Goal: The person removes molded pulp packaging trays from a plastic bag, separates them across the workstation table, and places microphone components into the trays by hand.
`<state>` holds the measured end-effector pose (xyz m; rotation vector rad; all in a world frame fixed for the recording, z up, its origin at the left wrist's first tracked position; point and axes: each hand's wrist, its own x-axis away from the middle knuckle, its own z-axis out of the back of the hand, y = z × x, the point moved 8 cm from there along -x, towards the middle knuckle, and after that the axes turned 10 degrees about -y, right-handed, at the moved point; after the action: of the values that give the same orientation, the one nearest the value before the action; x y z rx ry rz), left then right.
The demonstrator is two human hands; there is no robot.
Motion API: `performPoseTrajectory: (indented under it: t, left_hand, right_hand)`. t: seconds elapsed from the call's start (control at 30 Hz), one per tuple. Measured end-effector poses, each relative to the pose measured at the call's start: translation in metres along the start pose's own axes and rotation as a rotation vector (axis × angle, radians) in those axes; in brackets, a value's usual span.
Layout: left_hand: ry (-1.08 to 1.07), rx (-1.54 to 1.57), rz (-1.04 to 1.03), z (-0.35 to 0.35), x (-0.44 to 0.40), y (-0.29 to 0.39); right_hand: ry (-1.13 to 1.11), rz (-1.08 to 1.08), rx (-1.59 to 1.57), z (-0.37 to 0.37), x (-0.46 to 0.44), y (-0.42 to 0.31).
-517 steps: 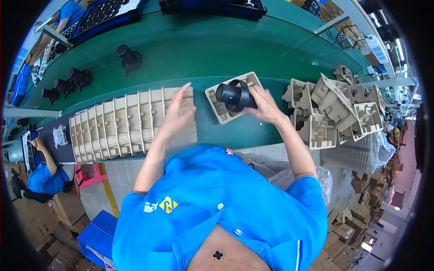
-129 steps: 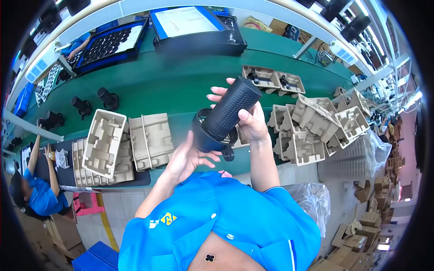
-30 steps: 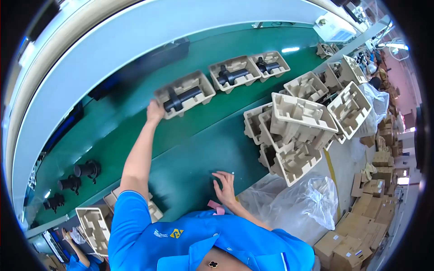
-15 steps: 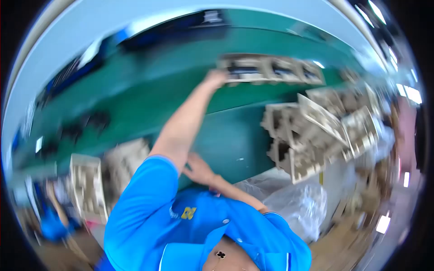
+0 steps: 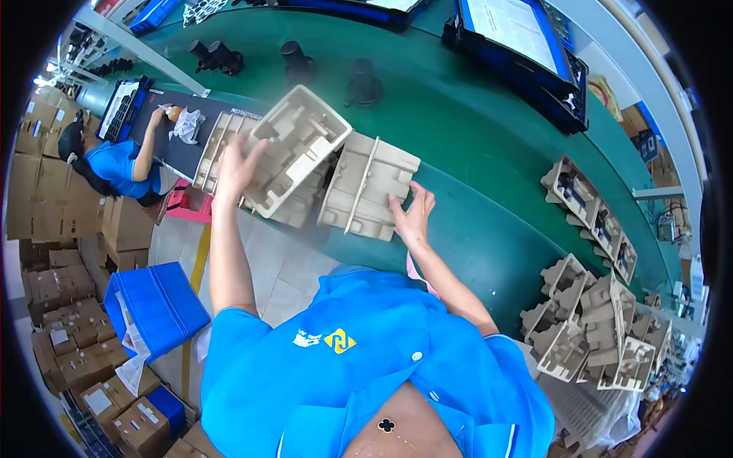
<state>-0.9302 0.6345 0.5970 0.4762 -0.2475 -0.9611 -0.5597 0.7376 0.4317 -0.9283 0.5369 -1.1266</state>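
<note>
My left hand (image 5: 237, 168) is closed on the left edge of a beige moulded pulp tray (image 5: 309, 130). The tray is raised and tilted, with its moulded pockets facing up. Other pulp trays are partly hidden beneath and behind it. At the right end of another pulp tray (image 5: 372, 183), lying with its ribbed underside up, is my right hand (image 5: 414, 217). Its thumb and fingers are spread, and the thumb appears to touch the tray's edge.
Black flanged cylindrical parts (image 5: 363, 82) stand on the green bench (image 5: 473, 191). Pulp trays holding dark parts (image 5: 595, 214) line the right, near a pile of trays (image 5: 603, 320). A co-worker (image 5: 122, 164) is at the left, above a blue bin (image 5: 160, 309) and cardboard boxes (image 5: 76, 313).
My view has swung left. My left hand has left the row of filled trays on the right and now holds a tray. My right hand has moved forward from my body to another tray.
</note>
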Motion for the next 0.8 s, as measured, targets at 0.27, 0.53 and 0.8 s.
performPoseTrajectory:
  t: [0.27,0.53,0.8]
  left_hand:
    - [0.061,0.089,-0.197,0.025,0.008,0.106]
    - [-0.550,0.449,-0.701,-0.111,0.010,0.304]
    - [0.272,0.241,-0.391,-0.185,-0.112,0.211]
  right_hand:
    - [-0.267,0.109,-0.524,0.043,0.008,-0.079]
    - [0.217,-0.117,-1.003,0.149,0.061,-0.048]
    - [0.587,-0.438,-1.335,0.117,0.138,0.137]
